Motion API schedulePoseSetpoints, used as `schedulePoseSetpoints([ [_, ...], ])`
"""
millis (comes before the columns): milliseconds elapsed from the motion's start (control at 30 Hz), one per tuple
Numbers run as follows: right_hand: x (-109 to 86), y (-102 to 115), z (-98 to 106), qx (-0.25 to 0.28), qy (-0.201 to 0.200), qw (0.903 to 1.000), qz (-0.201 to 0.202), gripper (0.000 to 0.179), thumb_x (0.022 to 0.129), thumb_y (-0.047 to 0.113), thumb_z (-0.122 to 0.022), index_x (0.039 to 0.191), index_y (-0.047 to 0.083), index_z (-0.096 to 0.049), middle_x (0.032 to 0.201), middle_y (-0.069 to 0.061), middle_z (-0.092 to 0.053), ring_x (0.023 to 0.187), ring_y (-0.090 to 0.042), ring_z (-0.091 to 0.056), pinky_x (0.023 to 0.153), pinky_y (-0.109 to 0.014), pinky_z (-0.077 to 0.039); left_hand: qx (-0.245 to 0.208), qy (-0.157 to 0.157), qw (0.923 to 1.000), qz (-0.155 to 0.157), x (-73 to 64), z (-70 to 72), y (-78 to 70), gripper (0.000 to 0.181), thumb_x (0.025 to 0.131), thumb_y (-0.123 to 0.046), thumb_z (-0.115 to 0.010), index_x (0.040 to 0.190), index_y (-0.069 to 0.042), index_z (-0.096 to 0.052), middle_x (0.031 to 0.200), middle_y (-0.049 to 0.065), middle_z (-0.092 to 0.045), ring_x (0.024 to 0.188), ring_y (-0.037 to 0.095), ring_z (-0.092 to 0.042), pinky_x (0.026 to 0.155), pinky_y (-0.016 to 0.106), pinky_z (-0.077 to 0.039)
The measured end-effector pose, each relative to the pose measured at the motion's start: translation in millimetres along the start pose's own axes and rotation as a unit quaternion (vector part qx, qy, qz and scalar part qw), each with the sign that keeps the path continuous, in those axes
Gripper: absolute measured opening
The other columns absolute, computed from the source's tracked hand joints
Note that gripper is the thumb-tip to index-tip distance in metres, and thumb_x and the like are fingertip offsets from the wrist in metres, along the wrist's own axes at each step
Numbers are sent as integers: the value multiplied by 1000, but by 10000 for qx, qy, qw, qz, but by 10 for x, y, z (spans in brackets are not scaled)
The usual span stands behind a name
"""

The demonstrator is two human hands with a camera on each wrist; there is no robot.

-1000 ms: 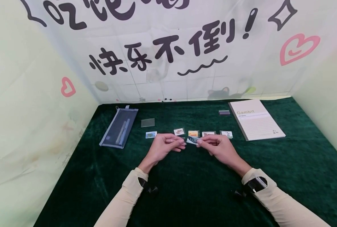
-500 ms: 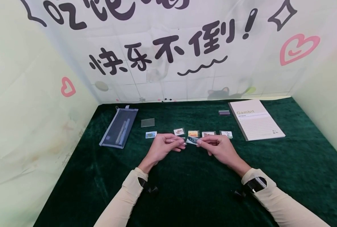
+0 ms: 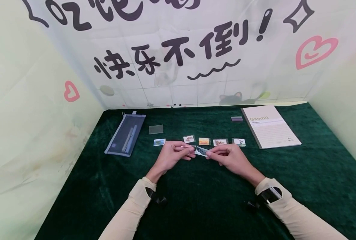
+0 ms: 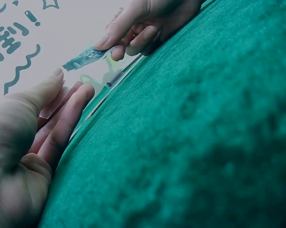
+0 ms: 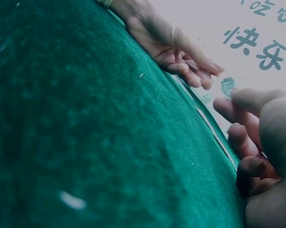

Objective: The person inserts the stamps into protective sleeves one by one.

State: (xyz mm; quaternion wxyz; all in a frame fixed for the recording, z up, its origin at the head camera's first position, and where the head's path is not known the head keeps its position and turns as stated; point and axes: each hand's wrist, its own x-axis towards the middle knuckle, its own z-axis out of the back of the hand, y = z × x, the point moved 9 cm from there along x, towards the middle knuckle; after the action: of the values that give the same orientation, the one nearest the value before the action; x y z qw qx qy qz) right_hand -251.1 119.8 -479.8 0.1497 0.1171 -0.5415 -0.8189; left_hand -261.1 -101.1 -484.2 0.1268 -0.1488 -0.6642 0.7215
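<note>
My left hand (image 3: pixel 175 151) pinches a small clear plastic sleeve (image 4: pixel 52 105) between thumb and fingers, with much of it hidden by the hand. Opposite it, my right hand (image 3: pixel 230 155) pinches a stamp (image 3: pixel 201 151) with a dark bluish picture and white border by its right end. The stamp's free end points at the left fingertips and sits right at the sleeve's edge in the head view. Both hands are raised over the green cloth. Behind them lies a row of small picture stamps, among them an orange one (image 3: pixel 204 141) in a dark-edged sleeve.
A blue-picture stamp (image 3: pixel 159 142) lies left of the row, below a bare clear sleeve (image 3: pixel 156 129). At the left is a mesh zip pouch (image 3: pixel 126 135) with pens inside. A notebook (image 3: pixel 272 128) and a small grey block (image 3: pixel 236 119) lie at the back right.
My right hand has shifted slightly left and down, bringing the stamp closer to the left fingertips and tilting it the other way. The left hand has stayed nearly still.
</note>
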Motion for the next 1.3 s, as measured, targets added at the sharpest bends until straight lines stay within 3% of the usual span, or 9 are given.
schedulePoseSetpoints([
  [233,-11,-3,-1,87,-2,9999,86,26,100,46,-77,114,25,-83,99,0,-83,68,-23,-66,59,-29,-55,1,-10,10000,25,-3,-6,18,27,103,-29,-77,121,-9,-79,111,11,-84,100,26,-83,88,38,-67],
  [500,4,-32,39,548,-147,9984,11,28,103,37,-76,120,15,-75,104,-8,-83,63,-23,-63,58,-28,-51,64,-28,10000,-14,5,-3,25,31,102,-35,-76,120,-9,-79,109,10,-84,98,25,-83,86,38,-67],
  [800,11,25,18,419,-81,9990,116,23,102,42,-76,114,21,-77,97,-4,-83,61,-26,-61,57,-29,-49,136,10,9998,-108,9,2,-13,30,103,-36,-75,116,-10,-80,108,8,-85,98,28,-84,87,41,-68],
  [1300,27,29,-16,350,104,9990,260,20,104,36,-75,115,20,-78,99,-2,-84,57,-20,-57,53,-28,-48,9,-36,10000,-53,23,3,3,27,104,-28,-75,117,-6,-80,107,12,-85,95,25,-84,85,37,-68],
])
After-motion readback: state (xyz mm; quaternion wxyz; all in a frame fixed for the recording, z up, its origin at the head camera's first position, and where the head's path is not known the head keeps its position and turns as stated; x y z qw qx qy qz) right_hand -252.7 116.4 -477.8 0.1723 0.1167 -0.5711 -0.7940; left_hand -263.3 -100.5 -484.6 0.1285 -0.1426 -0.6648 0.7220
